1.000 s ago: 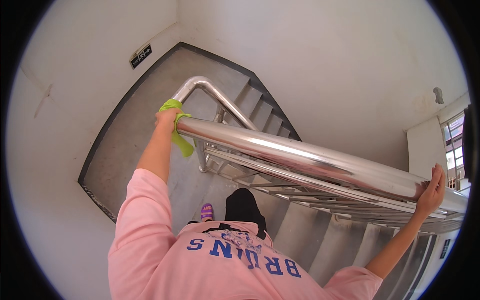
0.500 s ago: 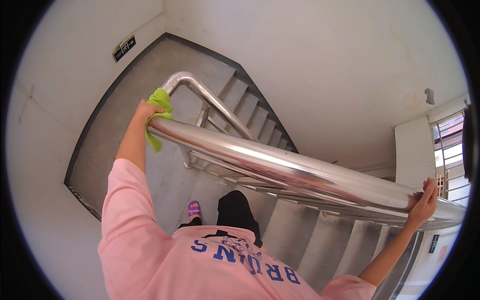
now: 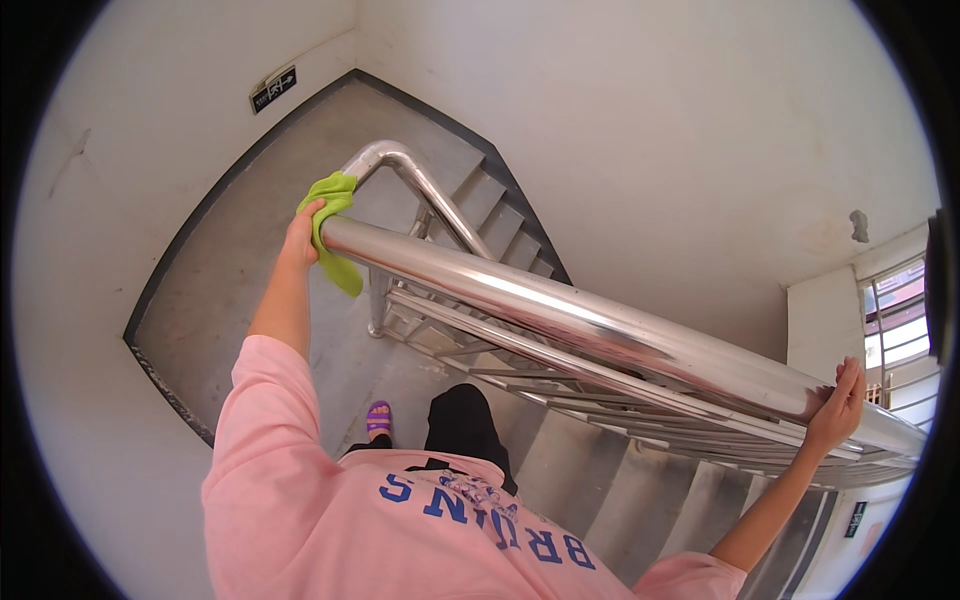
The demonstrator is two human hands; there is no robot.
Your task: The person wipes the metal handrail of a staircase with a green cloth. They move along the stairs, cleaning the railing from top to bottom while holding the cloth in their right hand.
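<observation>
A bright green cloth (image 3: 340,268) is bunched over the bend at the lower end of a shiny metal handrail (image 3: 560,305). My left hand (image 3: 304,235) is closed on the cloth and presses it to the rail's outer side; a loose flap hangs below. Part of the rail's bend is hidden under the cloth. Farther up the same rail, at the right, my right hand (image 3: 838,408) leans against the metal with its fingers stretched up and close together. It holds no cloth.
Grey stairs (image 3: 610,490) run beside me under the rail, with metal bars (image 3: 570,395) below it. Another flight (image 3: 500,225) lies past the bend. A landing (image 3: 240,230) spreads at the left, bounded by white walls (image 3: 640,120). A barred window (image 3: 900,310) is at the right.
The view has shifted slightly. My left hand and the cloth have turned a little around the bend, and the cloth's flap now hangs more to the right. My right hand stays against the rail.
</observation>
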